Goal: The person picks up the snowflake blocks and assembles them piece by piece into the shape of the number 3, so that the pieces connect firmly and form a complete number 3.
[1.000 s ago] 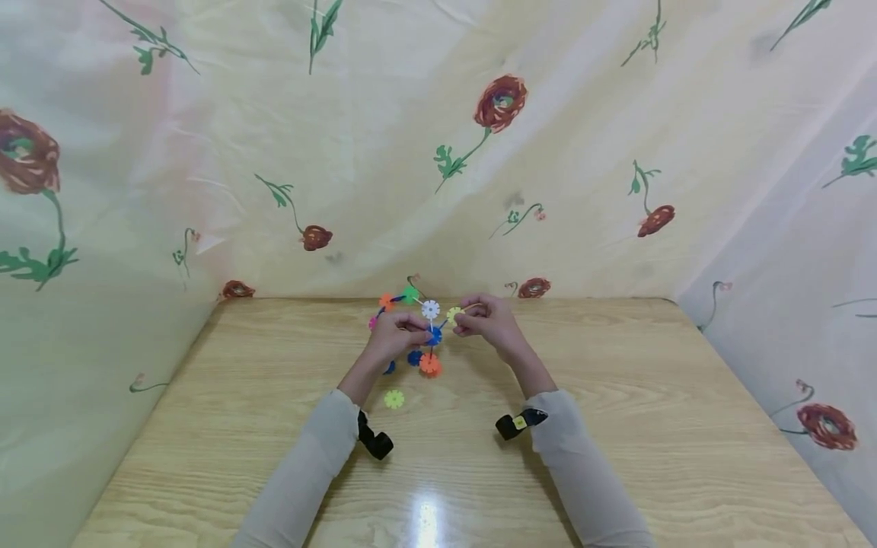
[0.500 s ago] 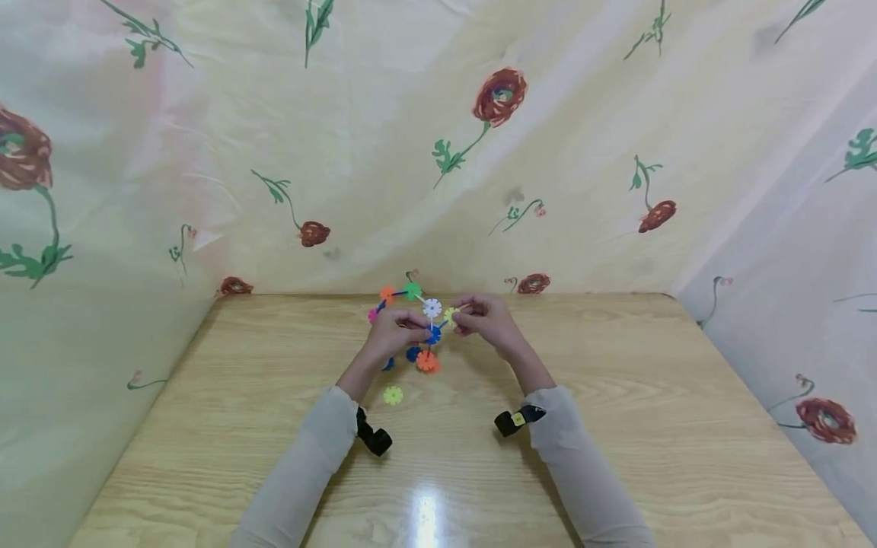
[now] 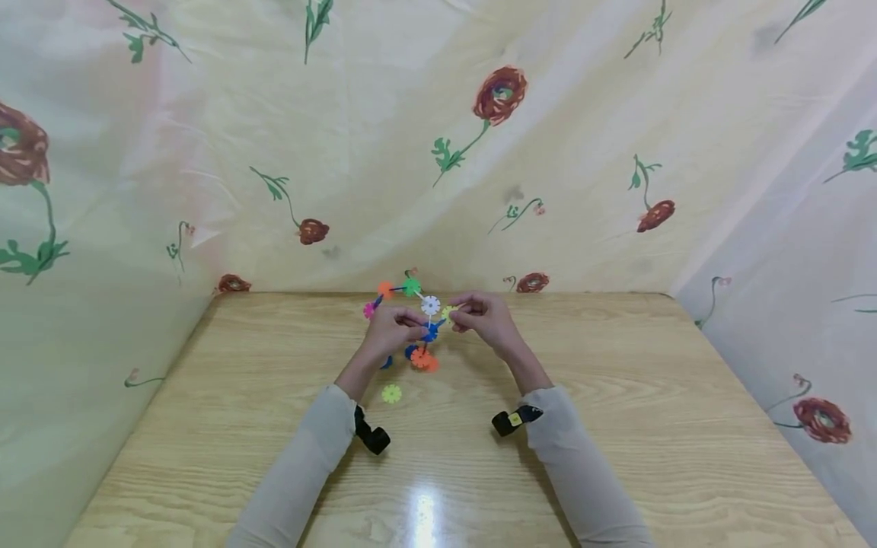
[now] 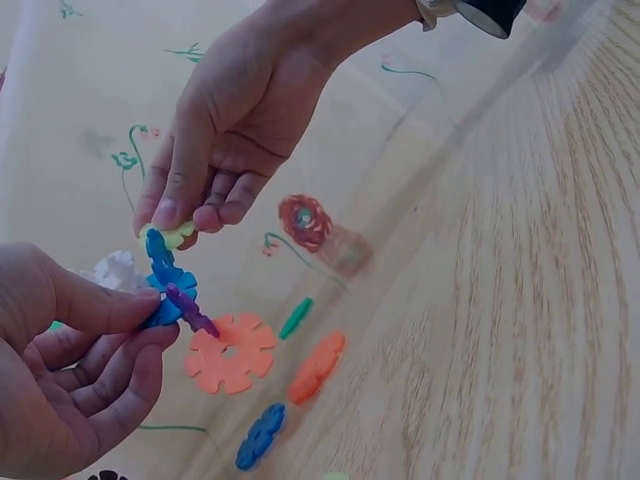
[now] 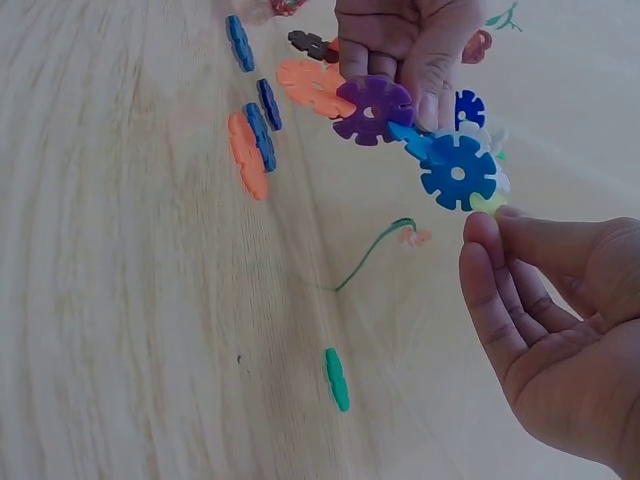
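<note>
My left hand (image 3: 389, 335) pinches a light-blue notched disc (image 4: 172, 285) in a linked chain of plastic snowflake discs. My right hand (image 3: 488, 320) pinches a yellow snowflake disc (image 3: 448, 313) between thumb and fingertips. Its edge meets a blue snowflake disc (image 5: 458, 172) that branches from the chain. Above the pinch run a white disc (image 3: 430, 305), a green disc (image 3: 412, 287), an orange disc (image 3: 386, 289) and a pink disc (image 3: 369, 310). A purple disc (image 5: 372, 112) and another orange disc (image 4: 230, 355) hang below. My left hand hides part of the chain.
On the wood table (image 3: 651, 426) lies a loose yellow disc (image 3: 392, 393) nearer me. Beside the chain, the right wrist view has a flat orange disc (image 5: 247, 155), a green disc (image 5: 337, 380) and several blue ones. A flowered cloth (image 3: 384, 152) rises behind the table.
The right hand has shifted slightly left, bringing the yellow disc a little closer to the left hand's pinch. The chain has moved slightly left. Both hands keep their grips.
</note>
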Demonstrator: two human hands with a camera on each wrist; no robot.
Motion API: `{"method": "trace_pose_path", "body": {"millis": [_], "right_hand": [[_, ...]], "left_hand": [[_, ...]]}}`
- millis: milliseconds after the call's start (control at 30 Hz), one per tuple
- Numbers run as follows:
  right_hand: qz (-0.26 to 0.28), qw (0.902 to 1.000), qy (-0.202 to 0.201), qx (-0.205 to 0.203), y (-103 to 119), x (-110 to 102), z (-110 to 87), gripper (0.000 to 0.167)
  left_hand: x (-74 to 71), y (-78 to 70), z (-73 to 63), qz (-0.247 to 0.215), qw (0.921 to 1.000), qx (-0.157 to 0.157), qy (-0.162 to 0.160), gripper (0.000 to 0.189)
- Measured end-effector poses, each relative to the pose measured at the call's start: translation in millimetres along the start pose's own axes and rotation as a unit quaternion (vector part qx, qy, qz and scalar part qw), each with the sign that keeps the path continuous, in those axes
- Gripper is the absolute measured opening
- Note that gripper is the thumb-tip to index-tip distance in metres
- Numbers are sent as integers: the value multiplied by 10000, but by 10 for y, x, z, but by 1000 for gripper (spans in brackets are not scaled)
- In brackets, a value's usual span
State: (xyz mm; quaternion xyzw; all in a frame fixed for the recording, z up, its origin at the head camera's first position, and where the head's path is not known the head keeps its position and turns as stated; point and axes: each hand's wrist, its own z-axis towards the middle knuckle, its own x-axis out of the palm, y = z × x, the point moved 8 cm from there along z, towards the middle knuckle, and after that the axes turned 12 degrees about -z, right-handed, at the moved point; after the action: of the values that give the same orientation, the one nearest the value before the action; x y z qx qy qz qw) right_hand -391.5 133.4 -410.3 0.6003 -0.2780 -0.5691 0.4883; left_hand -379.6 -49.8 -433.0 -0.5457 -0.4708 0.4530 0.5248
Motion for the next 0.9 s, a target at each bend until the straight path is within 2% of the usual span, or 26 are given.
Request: {"method": "trace_pose_path", "body": {"millis": [200,667,900], "right_hand": [[46,10000,0,64,13,16,-13,22],[241,9996,-105,-103,36,52,14,21],[-3,9998,-79,-179,63,66,15,20]], "left_hand": [[-4,0,1,101,9999,48,-23,11],[-51,4,5,215,9991,9,-369,11],[-33,43,21,216,9991,-129,-342,9]]}}
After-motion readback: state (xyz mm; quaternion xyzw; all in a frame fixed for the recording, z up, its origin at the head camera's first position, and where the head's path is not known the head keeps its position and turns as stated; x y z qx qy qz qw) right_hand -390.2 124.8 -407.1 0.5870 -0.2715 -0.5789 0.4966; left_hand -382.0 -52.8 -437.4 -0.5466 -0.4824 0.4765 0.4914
